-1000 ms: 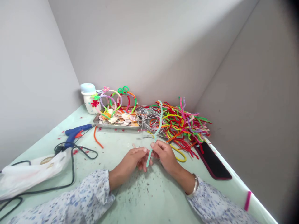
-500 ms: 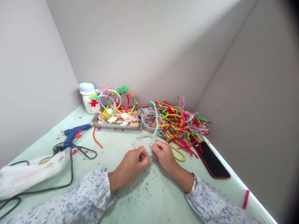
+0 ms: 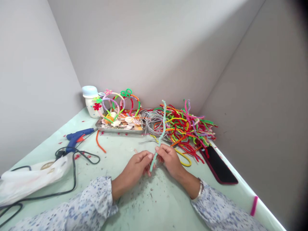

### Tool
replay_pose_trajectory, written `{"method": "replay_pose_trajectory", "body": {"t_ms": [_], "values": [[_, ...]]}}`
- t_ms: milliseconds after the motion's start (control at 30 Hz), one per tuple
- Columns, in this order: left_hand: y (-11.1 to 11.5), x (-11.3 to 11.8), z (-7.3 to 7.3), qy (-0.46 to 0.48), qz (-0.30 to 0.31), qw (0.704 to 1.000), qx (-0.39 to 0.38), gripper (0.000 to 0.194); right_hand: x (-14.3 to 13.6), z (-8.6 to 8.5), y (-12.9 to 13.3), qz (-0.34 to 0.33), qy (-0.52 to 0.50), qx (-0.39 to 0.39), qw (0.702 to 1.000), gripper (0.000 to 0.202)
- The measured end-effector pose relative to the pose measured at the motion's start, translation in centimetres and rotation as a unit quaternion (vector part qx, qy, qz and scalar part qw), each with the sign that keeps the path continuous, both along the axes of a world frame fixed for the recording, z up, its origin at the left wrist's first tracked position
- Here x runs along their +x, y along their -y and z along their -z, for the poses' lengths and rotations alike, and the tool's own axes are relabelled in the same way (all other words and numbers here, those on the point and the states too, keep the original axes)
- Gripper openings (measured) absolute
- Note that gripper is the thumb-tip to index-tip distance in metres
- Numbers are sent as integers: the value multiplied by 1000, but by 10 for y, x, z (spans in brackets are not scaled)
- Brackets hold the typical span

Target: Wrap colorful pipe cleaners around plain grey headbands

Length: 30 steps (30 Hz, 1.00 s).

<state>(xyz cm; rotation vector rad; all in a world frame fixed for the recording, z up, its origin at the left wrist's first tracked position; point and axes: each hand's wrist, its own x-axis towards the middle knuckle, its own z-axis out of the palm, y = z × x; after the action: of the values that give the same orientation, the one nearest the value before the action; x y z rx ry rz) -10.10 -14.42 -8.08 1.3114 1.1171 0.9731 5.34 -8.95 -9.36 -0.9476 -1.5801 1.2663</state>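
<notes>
A mint-green pipe cleaner (image 3: 164,126) stands up, slightly wavy, between my two hands. Its upper part rises in front of the wire coil, and its lower end points down toward me. My right hand (image 3: 169,160) pinches it low down between thumb and forefinger. My left hand (image 3: 136,168) is curled just left of that lower end, its thumb beside the pipe cleaner. A thin pale pink tip pokes out behind the left hand; what its fingers close on is mostly hidden.
Behind my hands lie a coil of grey wire (image 3: 154,120), a heap of coloured pipe cleaners (image 3: 190,125) and a metal tray (image 3: 120,130) of shells with pipe-cleaner hoops. A blue glue gun (image 3: 78,134) with black cord lies left, a phone (image 3: 221,166) right.
The mint-green pipe cleaner has tilted right at its top, and its lower end now shows below my right fingers. My left thumb and fingers have shifted and loosened around that end.
</notes>
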Motion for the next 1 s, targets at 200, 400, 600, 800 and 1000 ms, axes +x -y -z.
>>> {"method": "replay_pose_trajectory", "body": {"t_ms": [200, 400, 600, 800, 1000], "values": [[-4, 0, -1, 213, 29, 965, -148, 31, -3, -4, 4, -45, -45, -33, 997, 34], [-1, 0, -4, 192, 7, 970, -151, 23, 1, 5, -1, -20, -43, -46, 998, 33], [-4, 1, -4, 78, -10, 991, -104, 19, 1, 8, -3, 21, -57, -42, 997, 38], [6, 4, -5, -175, -48, 980, 85, 17, -3, 2, -1, 62, 10, -27, 998, 40], [12, 2, -2, -367, -69, 908, 190, 17, -4, 1, -2, 88, 47, -30, 995, 37]]}}
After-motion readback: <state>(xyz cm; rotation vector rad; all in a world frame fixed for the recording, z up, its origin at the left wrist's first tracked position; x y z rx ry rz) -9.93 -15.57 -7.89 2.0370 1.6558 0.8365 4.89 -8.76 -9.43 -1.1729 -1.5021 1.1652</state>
